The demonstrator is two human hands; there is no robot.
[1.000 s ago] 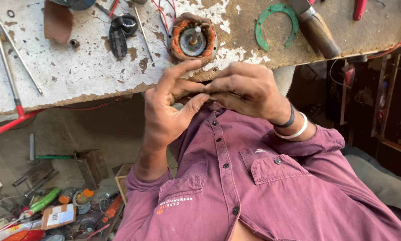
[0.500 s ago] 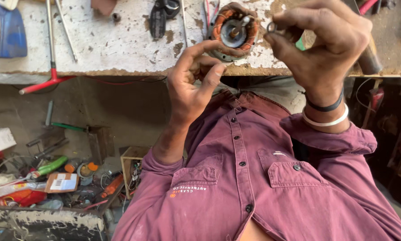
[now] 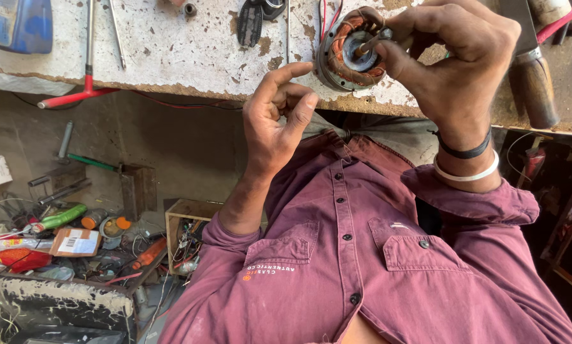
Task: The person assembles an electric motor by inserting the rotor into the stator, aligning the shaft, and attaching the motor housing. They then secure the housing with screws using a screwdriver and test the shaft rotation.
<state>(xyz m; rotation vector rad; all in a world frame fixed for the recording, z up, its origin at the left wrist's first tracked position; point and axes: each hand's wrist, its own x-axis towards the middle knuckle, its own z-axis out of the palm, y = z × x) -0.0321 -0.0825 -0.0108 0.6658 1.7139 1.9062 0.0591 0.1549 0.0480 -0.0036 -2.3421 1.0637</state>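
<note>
A round motor stator (image 3: 337, 60) with copper windings lies at the near edge of the worn white workbench (image 3: 184, 57). My right hand (image 3: 458, 64), with a black and a white band on its wrist, pinches a thin rod (image 3: 367, 43) between thumb and fingers and holds its tip at the stator's centre hole. My left hand (image 3: 276, 124) is raised just below and left of the stator. Its fingers are curled and apart, the forefinger close to the stator's rim, and it holds nothing. My maroon shirt fills the lower part of the view.
On the bench are a blue container (image 3: 15, 22), a red-handled tool (image 3: 76, 95), a black tool (image 3: 254, 19) and a wooden-handled tool (image 3: 531, 79). Below on the floor are a wooden box (image 3: 184, 220), a green tool (image 3: 60, 218) and scattered clutter.
My hands were together in front of my chest; the right hand has since lifted away to the stator with the thin rod. The left hand has stayed low and its fingers have spread.
</note>
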